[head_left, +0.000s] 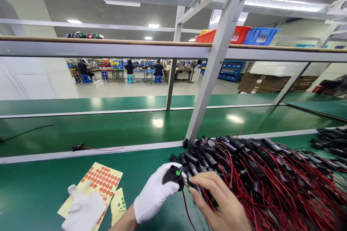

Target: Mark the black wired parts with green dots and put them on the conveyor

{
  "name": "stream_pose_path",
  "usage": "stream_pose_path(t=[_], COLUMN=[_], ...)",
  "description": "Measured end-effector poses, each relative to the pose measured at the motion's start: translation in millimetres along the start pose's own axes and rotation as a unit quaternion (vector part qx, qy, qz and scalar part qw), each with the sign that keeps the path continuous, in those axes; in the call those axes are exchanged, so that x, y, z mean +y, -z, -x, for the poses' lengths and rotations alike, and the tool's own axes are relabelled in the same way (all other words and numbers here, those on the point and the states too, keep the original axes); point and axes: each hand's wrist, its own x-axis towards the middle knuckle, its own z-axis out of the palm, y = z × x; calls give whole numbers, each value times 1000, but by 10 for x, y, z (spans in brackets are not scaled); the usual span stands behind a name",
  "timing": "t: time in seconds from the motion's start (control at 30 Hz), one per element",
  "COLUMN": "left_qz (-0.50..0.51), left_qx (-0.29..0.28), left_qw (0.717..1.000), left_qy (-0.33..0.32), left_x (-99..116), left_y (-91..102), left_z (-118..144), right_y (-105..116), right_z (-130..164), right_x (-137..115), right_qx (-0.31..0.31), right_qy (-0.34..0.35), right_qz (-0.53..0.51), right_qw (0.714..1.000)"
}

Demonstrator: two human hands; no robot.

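At left hand (154, 195): black connector (173, 176) upright; green dot up.

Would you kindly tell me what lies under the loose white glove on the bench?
The spare white glove lies on a yellow sheet of red dot stickers, covering its lower part; whatever stickers lie beneath cannot be seen.

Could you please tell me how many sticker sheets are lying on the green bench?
2: a large sheet of red dots partly under a spare white glove, and a small sheet of green dots beside it.

No legible text (bin labels blurred)
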Motion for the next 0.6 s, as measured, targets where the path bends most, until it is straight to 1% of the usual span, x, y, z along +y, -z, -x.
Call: stream_pose_path(t=[0.03, 0.1, 0.17, 0.27, 0.33, 0.5, 0.6], left_qz=[-11, -29, -43, -64, -82, -84, -126], left_qx=[-29, -71, -106, -149, -161, -160, -165], left_qw=[1000, 997, 993, 987, 983, 983, 978], left_qy=[6, 17, 21, 20, 24, 39, 30], left_x=[50, 131, 182, 214, 221, 280, 343], left_y=[5, -4, -24, -42, -42, -80, -135], left_z=[40, 103, 144, 178, 193, 235, 251], right_y=[98, 236, 306, 344, 359, 353, 297], right_z=[-27, -86, -150, -234, -264, -235, -178], right_x=[-33, -90, -131, -170, -188, -220, -230], right_qx=[8, -1, -18, -34, -40, -60, -23], right_qy=[7, 24, 44, 81, 101, 126, 151], right_qz=[-34, -67, -78, -79, -76, -22, 2], right_qw=[999, 997, 996, 993, 991, 990, 988])
